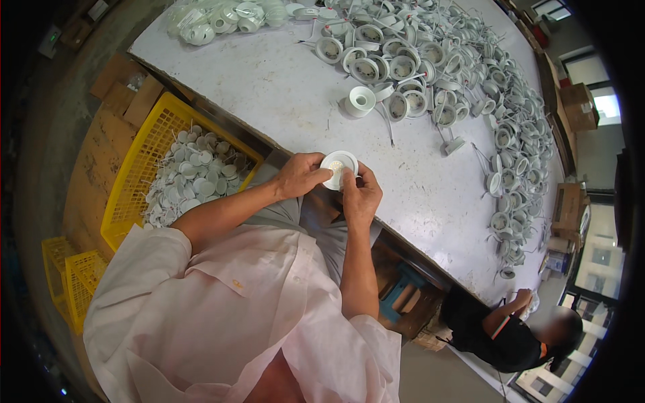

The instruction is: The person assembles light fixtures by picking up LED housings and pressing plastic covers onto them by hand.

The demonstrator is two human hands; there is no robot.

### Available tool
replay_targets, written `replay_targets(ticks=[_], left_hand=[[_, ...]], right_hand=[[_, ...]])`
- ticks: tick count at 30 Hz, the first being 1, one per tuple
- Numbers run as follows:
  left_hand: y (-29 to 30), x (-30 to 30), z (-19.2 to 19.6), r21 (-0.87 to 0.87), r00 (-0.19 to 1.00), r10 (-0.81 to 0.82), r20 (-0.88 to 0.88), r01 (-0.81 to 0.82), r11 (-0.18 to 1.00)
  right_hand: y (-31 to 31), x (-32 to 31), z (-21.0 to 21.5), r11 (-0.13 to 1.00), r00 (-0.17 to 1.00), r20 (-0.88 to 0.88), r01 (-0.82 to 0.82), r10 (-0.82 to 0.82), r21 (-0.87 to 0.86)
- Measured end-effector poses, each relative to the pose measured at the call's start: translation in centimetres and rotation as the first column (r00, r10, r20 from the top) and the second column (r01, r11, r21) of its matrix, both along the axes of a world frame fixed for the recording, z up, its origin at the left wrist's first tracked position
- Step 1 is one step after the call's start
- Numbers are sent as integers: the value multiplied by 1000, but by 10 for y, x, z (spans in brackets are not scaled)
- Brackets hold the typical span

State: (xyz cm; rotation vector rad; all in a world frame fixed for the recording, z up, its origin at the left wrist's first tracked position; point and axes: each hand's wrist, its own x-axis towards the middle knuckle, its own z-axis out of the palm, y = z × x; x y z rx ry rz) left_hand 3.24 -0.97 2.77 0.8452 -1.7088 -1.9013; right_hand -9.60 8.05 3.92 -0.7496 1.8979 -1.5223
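A white round downlight housing point(339, 160) is held up over the table's near edge, its open face toward me. My left hand point(302, 176) grips its left rim, with the thumb reaching over the front. From the other side my right hand point(361, 193) closes on the rim, its thumb pressing inside the cup. A pale speckled disc shows within the housing, partly covered by the thumbs. Beyond my hands on the white table, a white ring-shaped housing point(361, 101) stands apart at the edge of a big pile of wired downlights point(403, 67).
At my left, a yellow plastic crate point(131, 164) holds many small white discs with wires. Clear bags of white parts point(225, 19) lie at the table's far left. The table edge point(430, 258) runs diagonally before me. A co-worker in black point(500, 336) sits at the lower right.
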Motion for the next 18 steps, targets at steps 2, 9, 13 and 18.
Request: replay_targets(ticks=[2, 9, 13, 18], left_hand=[[3, 1, -1, 4, 1000, 22, -3, -22, 1000], [4, 4, -1, -10, 999, -13, 50, 13, 1000], [2, 4, -15, 16, 999, -38, -36, 39, 999], [-2, 7, -13, 91, 995, -82, -63, 87, 992]], right_hand=[[2, 2, -2, 1000, 999, 40, 2, -3, 14], [3, 4, -2, 1000, 1000, -26, 1, -1, -8], [4, 3, -9, 1000, 1000, 3, 10, -10, -19], [3, 4, -4, 999, 1000, 16, 7, -6, -37]])
